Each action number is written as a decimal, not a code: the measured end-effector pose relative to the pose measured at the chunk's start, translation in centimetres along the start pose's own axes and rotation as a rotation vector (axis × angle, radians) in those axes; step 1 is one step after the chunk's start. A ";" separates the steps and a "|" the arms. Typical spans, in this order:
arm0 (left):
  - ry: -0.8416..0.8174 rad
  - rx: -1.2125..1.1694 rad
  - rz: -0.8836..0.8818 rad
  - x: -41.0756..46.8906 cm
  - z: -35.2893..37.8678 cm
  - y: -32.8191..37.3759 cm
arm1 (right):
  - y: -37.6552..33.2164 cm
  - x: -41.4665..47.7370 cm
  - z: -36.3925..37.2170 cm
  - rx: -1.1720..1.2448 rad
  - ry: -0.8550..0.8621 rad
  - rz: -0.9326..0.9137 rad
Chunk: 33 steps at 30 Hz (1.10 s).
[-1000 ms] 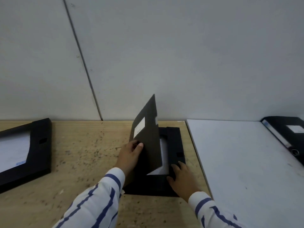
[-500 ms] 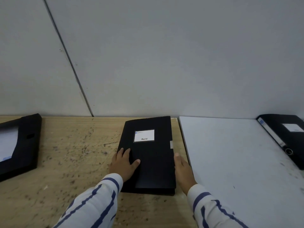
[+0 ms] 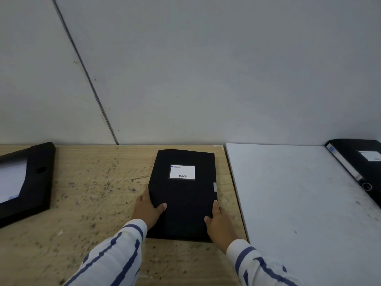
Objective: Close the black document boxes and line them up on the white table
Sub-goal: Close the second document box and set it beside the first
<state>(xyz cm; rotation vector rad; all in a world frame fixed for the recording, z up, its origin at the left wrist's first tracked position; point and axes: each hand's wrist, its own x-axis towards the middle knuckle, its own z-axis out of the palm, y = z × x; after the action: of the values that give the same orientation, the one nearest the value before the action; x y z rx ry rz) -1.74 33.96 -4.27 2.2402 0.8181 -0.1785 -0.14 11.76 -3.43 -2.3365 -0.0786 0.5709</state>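
Note:
A closed black document box (image 3: pixel 183 195) with a white label lies flat on the wooden table (image 3: pixel 92 193), just left of the white table (image 3: pixel 299 203). My left hand (image 3: pixel 147 211) grips its left edge, thumb on the lid. My right hand (image 3: pixel 219 223) grips its right edge near the front corner. A second black box (image 3: pixel 39 178) lies open at the far left, white paper showing inside. A closed black box (image 3: pixel 358 162) rests at the white table's far right corner.
A grey panelled wall (image 3: pixel 206 69) rises directly behind both tables. The white table's left edge runs close beside the held box. My striped sleeves fill the lower middle of the view.
The lid, upright a second ago, came down and the box is shut. My hands shifted from the lid's top to gripping the box's left and right edges.

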 end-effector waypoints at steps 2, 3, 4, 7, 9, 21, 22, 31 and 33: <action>0.001 -0.063 -0.047 0.0 -0.3 -0.2 | -0.4 0.1 0.0 0.011 0.011 0.013; 0.003 -0.055 -0.060 0.0 -0.4 -0.1 | -0.5 0.1 0.0 0.017 0.014 0.019; 0.005 -0.043 -0.067 0.0 -0.5 0.0 | -0.6 0.1 0.0 0.024 0.020 0.025; 0.004 -0.039 -0.064 0.0 -0.6 0.0 | -0.5 -0.1 0.2 0.066 0.045 0.031; 0.010 -0.059 -0.052 0.0 -0.5 -0.2 | -0.3 -0.3 0.3 0.110 0.062 0.027; -0.043 -0.180 0.050 -1.8 2.7 5.0 | 2.9 0.2 -5.3 0.132 0.212 0.033; -0.050 -0.189 0.060 -2.1 3.6 6.0 | 3.6 0.3 -6.4 0.133 0.220 0.039; -0.068 -0.239 0.060 -5.6 14.0 17.8 | 13.2 1.9 -19.0 0.123 0.238 0.078; -0.079 -0.248 0.056 -6.4 16.5 20.6 | 15.5 2.4 -22.0 0.114 0.241 0.096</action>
<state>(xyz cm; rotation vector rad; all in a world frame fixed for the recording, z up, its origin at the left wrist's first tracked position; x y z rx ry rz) 7.55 8.58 -1.67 2.0073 0.6942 -0.1297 9.68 -13.22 -0.49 -2.2880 0.1741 0.3266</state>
